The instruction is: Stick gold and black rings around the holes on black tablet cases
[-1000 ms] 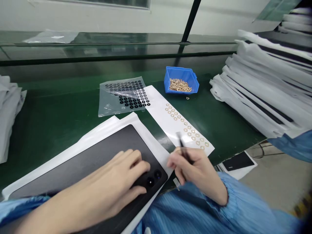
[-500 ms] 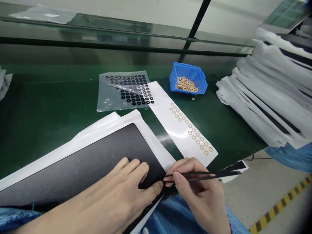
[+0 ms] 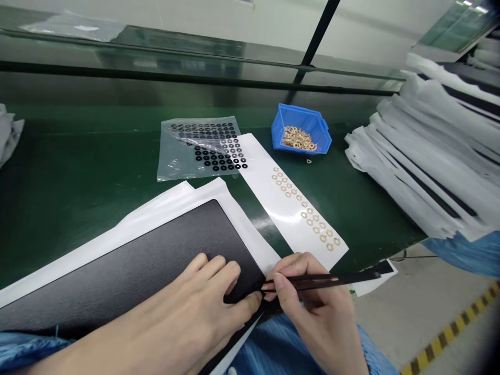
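The left hand [image 3: 195, 302] lies open on the dark tablet [image 3: 136, 265] on the bench [image 3: 78, 156]. The right hand's [image 3: 316, 317] grip is closed on tweezers [image 3: 324, 280], their tips at the tablet's corner, just beside the left thumb [image 3: 250, 303].

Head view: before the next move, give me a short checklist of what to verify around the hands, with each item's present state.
1. Left hand braced on the dark panel: ok.
2. Tweezers held in the right hand, tips at the panel's edge: ok.
3. Anything gripped in the tweezer tips: cannot tell, fingers hide them.
4. Gold rings in rows on the white sheet: ok.
5. Loose gold ring on the green mat, outside the blue bin: not ok.
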The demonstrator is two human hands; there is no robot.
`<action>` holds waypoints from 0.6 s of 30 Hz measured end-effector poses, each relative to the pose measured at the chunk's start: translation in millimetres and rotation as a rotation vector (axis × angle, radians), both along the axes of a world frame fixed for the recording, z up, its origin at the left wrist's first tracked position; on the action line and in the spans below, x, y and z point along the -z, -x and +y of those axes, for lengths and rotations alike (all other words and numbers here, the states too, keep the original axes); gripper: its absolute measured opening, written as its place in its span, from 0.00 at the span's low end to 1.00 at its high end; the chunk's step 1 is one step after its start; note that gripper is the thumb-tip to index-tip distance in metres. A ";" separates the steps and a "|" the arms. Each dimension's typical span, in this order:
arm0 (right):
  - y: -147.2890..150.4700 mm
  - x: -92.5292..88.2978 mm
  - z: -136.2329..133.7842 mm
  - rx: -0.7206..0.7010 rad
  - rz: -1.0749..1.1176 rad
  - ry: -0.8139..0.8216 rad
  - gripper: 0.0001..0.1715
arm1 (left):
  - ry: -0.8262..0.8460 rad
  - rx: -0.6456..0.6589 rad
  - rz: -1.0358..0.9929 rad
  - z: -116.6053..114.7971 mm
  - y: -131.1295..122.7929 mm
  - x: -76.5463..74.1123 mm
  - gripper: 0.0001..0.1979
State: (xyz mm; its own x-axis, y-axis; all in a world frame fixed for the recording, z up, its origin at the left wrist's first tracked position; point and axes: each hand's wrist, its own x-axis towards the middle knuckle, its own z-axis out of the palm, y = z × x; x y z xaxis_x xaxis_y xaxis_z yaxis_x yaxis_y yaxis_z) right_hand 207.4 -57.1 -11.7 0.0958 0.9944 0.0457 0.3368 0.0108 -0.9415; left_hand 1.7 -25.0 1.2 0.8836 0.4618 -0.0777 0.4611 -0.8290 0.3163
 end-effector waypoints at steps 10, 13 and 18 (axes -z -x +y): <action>-0.8 1.8 0.2 -0.010 -0.041 -0.032 0.07 | 0.060 0.002 0.046 3.7 -4.4 -2.6 0.31; 0.2 1.6 0.2 -0.023 -0.123 -0.057 0.08 | 0.070 0.009 0.045 3.6 -5.9 -4.0 0.31; -0.8 0.0 1.5 -0.056 -0.262 -0.057 0.08 | 0.075 0.021 0.033 2.0 -5.3 -5.4 0.29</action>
